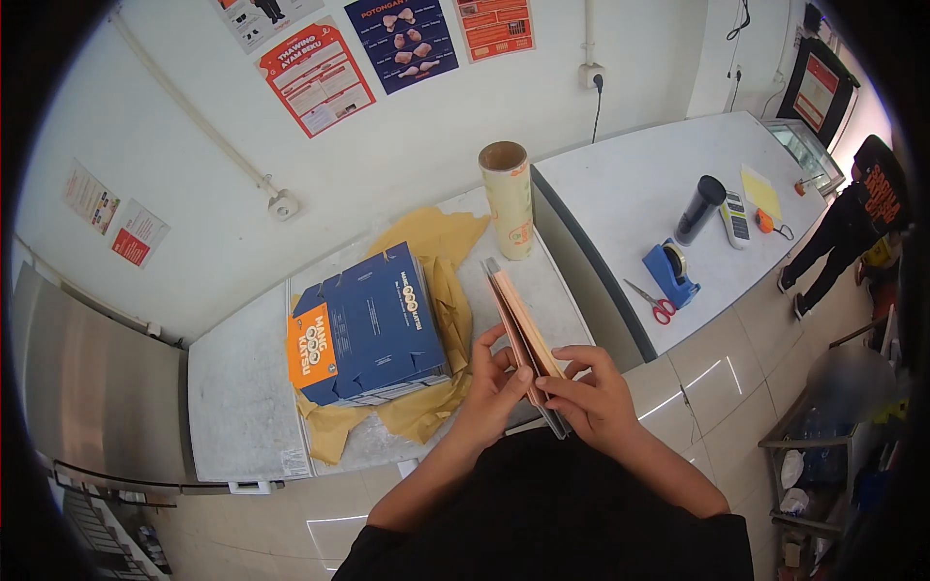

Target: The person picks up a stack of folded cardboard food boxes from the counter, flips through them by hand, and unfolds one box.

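A long, narrow pad of pinkish and cream sheets with grey outer edges (524, 329) is held up in front of my body, parted along its length. My left hand (499, 387) grips its left side, thumb on the near part. On the other side, my right hand (588, 395) pinches the cream sheets between thumb and fingers. What is printed on the sheets cannot be read from here. To the left of my hands lies a stack of flat blue cartons with orange ends (373, 324), resting on torn brown wrapping paper (453, 320).
Beyond my hands stands a large film roll (506, 208). The right-hand table holds a blue tape dispenser (670, 271), red-handled scissors (661, 308), a black tumbler (699, 209), a handheld device (734, 221) and an orange tape measure (765, 222). Another person (860, 208) stands far right, above a metal shelf (814, 443).
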